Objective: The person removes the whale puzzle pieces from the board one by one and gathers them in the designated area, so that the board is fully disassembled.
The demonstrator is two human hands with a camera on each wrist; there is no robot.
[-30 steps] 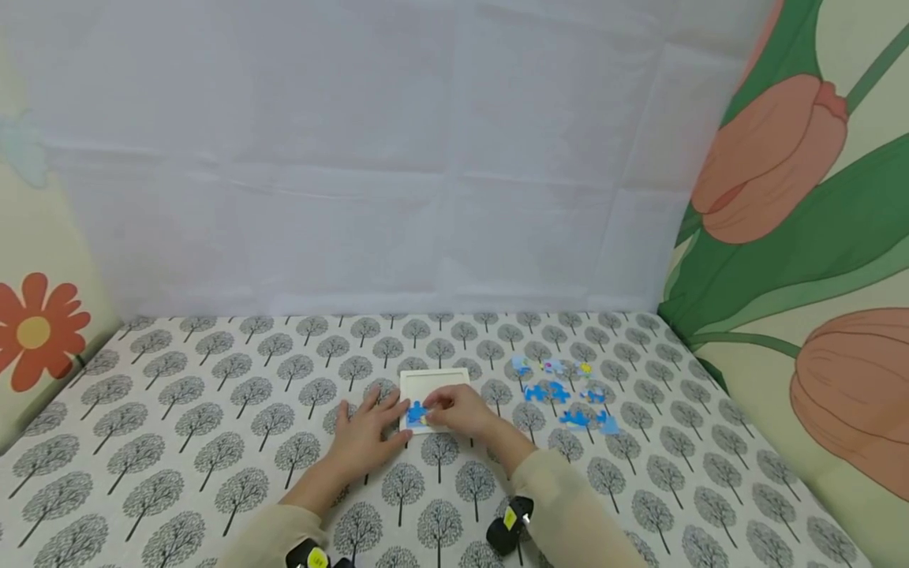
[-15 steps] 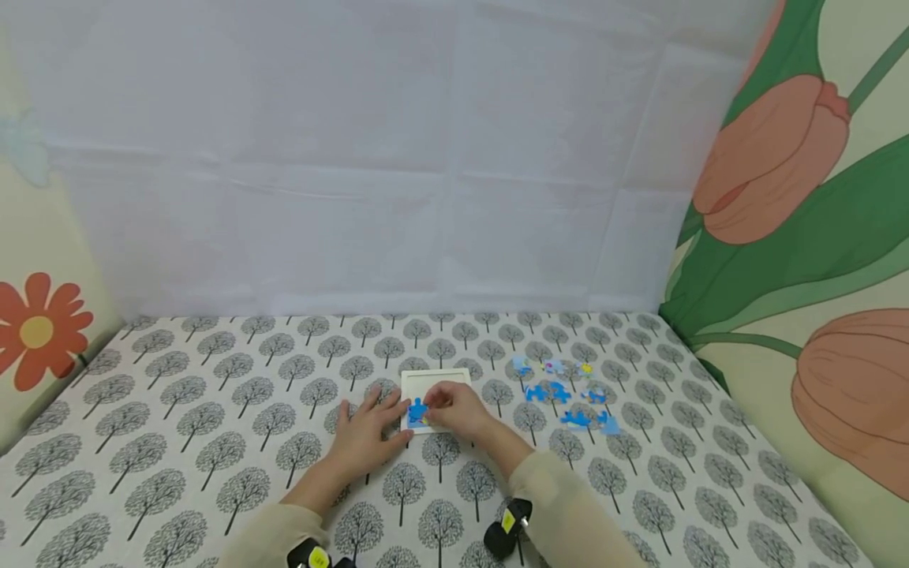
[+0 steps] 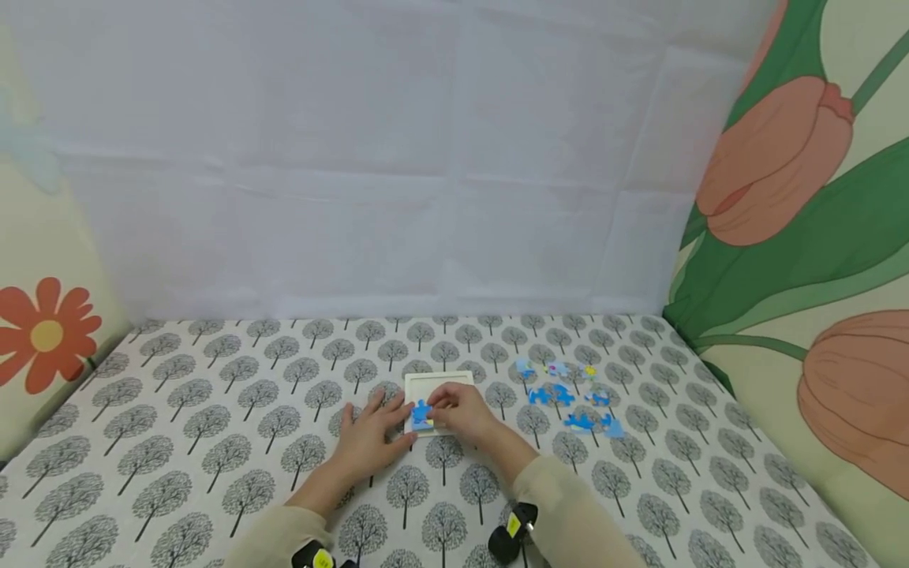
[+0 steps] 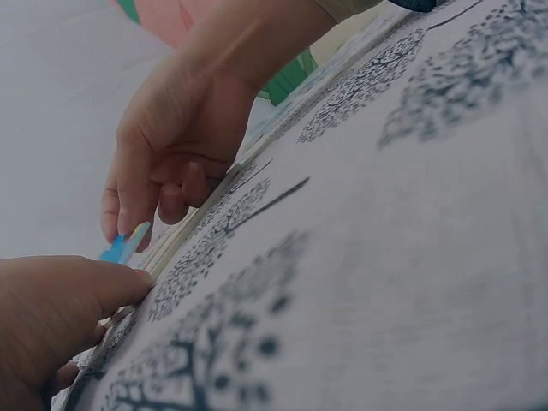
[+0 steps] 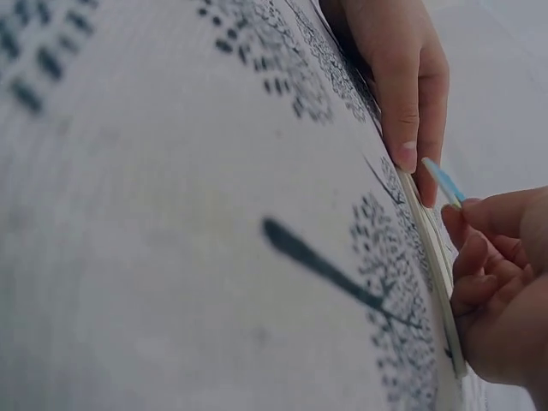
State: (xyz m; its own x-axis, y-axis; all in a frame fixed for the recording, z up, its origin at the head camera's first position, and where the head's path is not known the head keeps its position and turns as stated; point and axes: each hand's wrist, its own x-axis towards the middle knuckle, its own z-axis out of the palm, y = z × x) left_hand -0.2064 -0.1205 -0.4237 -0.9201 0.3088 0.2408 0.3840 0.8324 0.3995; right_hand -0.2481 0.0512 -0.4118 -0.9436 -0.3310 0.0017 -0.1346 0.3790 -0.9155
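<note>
A white puzzle frame (image 3: 454, 375) lies flat in the middle of the table. Between thumb and fingertips, my right hand (image 3: 460, 414) pinches a blue jigsaw piece (image 3: 420, 413) over the frame's lower left part. Both wrist views show this piece (image 4: 120, 248) tilted, its edge raised off the frame. My left hand (image 3: 368, 436) lies palm down at the frame's left side, fingers spread and fairly straight, with index finger and thumb at the frame's edge. In the right wrist view, the left fingertips (image 5: 407, 158) touch the frame's rim. The other right fingers are curled under the palm.
Several loose jigsaw pieces (image 3: 578, 423), mostly blue, lie scattered to the right of the frame. A tree-print cloth (image 3: 234, 457) covers the table. A white sheet (image 3: 355, 158) hangs behind it, and flower-patterned walls (image 3: 774, 315) stand at both sides.
The head view has shifted slightly. My hands stay nearly in place; the blue jigsaw piece between my right fingertips shows at a slightly different angle.
</note>
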